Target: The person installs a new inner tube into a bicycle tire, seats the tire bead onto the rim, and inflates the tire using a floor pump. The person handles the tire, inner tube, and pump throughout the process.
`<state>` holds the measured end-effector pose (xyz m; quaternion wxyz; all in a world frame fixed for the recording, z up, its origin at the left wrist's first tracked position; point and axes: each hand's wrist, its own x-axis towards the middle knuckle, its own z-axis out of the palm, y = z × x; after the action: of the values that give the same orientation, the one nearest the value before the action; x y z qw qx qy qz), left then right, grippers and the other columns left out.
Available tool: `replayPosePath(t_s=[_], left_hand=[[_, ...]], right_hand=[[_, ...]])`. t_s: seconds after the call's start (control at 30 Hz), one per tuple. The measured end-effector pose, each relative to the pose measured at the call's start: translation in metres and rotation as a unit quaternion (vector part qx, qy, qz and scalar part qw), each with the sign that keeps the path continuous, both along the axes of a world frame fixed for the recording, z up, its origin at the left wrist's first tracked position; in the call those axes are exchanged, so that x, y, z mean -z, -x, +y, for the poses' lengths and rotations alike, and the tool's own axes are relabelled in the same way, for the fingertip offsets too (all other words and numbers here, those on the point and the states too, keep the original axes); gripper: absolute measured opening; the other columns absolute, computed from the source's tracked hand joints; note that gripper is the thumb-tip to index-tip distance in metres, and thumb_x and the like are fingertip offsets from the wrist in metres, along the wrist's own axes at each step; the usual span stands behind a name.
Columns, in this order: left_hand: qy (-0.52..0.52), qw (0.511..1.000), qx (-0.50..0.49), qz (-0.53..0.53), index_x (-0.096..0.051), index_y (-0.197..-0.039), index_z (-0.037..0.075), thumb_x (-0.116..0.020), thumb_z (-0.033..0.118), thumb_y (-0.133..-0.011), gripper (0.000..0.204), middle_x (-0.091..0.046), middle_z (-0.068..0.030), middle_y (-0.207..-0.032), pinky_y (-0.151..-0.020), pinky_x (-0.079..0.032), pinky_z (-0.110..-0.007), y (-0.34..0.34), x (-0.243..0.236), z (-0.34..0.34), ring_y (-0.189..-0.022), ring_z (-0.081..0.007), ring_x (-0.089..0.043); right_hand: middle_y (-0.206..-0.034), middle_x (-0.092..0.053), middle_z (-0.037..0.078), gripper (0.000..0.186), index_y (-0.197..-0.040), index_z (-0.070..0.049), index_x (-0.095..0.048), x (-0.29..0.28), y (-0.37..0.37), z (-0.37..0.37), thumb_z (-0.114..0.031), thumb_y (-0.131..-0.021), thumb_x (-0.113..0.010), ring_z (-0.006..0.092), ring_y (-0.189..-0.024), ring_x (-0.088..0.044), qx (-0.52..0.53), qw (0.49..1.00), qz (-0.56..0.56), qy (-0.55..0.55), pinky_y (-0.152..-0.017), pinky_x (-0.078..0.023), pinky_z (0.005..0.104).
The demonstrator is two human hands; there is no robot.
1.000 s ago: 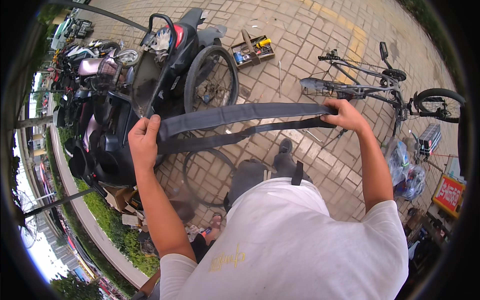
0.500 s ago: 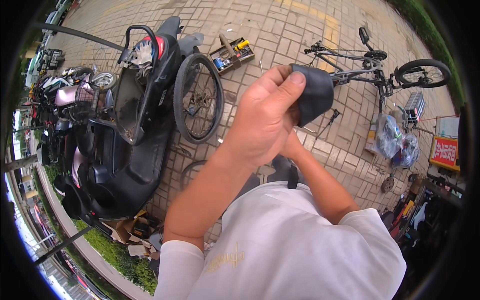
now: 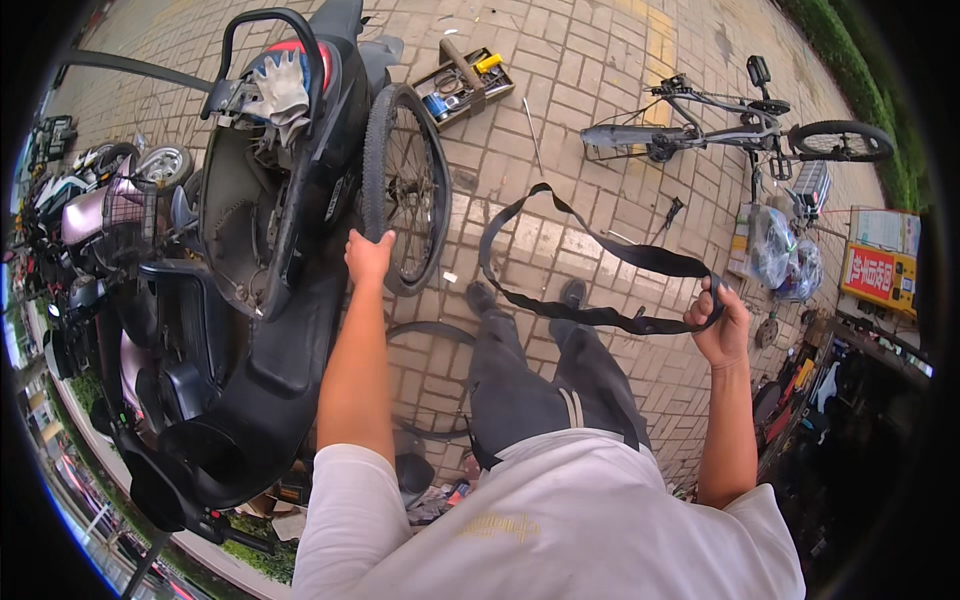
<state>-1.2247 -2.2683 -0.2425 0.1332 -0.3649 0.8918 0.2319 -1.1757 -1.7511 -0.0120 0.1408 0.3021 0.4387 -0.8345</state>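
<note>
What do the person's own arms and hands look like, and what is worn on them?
The white T-shirt has plain, short sleeves: left sleeve, right sleeve. Below them, the left forearm and right forearm are bare. The left hand and right hand wear no gloves, and no watch shows.

Black rubber loop (image 3: pixel 650 258) against tan, brick-patterned paving (image 3: pixel 560 120).
The bicycle tyre (image 3: pixel 374 165) is greyish black with a fine knobbed tread; the scooter (image 3: pixel 275 370) is black with a red tail light (image 3: pixel 325 66). The glove (image 3: pixel 282 92) is greyish white, the T-shirt (image 3: pixel 620 520) white with yellow print (image 3: pixel 500 525), the trousers (image 3: pixel 515 395) dark grey. The toolbox (image 3: pixel 478 105) is brown, the sign (image 3: pixel 870 270) red and yellow, the hedge (image 3: pixel 850 110) green.
</note>
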Motion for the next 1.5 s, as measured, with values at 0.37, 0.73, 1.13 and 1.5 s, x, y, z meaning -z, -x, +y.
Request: replayPosePath(t_s=[0.37, 0.73, 1.13, 1.5], left_hand=[[0.035, 0.993, 0.033, 0.111, -0.041, -0.137, -0.004, -0.077, 0.046, -0.073, 0.089, -0.047, -0.0259, -0.137, -0.106, -0.037, -0.046, 0.077, 0.069, -0.014, -0.127, -0.0413, -0.044], [-0.555, 0.765, 0.328, 0.001, -0.047, -0.134, 0.003, -0.084, 0.04, -0.07, 0.082, -0.062, -0.0175, -0.119, -0.099, -0.044, -0.039, -0.064, -0.058, 0.253, -0.117, -0.0291, -0.057], [-0.527, 0.823, 0.122, 0.174, -0.045, -0.122, 0.001, -0.064, 0.035, -0.09, 0.05, -0.066, -0.0229, -0.098, -0.073, -0.051, -0.045, -0.033, -0.001, 0.303, -0.092, -0.0442, -0.064], [-0.414, 0.9, -0.105, 0.092, -0.059, -0.101, -0.001, -0.052, 0.037, -0.099, 0.039, -0.062, -0.0116, -0.079, -0.069, -0.047, -0.034, -0.028, 0.138, 0.268, -0.074, -0.0202, -0.058]], right_hand=[[-0.11, -0.068, 0.019, 0.046, -0.13, 0.0, -0.051, -0.033, -0.003, -0.057, -0.015, -0.089, -0.066, 0.0324, -0.109, -0.063, -0.157, 0.945, 0.233, -0.164, -0.103, -0.041, 0.0495], [-0.12, -0.061, 0.023, 0.036, -0.125, -0.001, -0.049, 0.076, 0.006, -0.081, -0.027, -0.1, -0.051, 0.0391, -0.112, -0.061, 0.039, 0.989, -0.062, 0.126, -0.092, -0.053, 0.054], [-0.116, -0.061, 0.005, 0.05, -0.127, 0.0, -0.055, 0.201, 0.062, -0.051, -0.036, -0.094, -0.064, 0.0149, -0.108, -0.055, -0.292, 0.955, 0.041, -0.038, -0.095, -0.044, 0.0323], [-0.06, -0.052, 0.0, 0.032, -0.079, -0.004, -0.058, 0.364, 0.093, -0.122, -0.027, -0.101, -0.054, 0.0074, -0.05, -0.046, -0.436, 0.894, -0.086, -0.054, -0.044, -0.035, 0.0239]])
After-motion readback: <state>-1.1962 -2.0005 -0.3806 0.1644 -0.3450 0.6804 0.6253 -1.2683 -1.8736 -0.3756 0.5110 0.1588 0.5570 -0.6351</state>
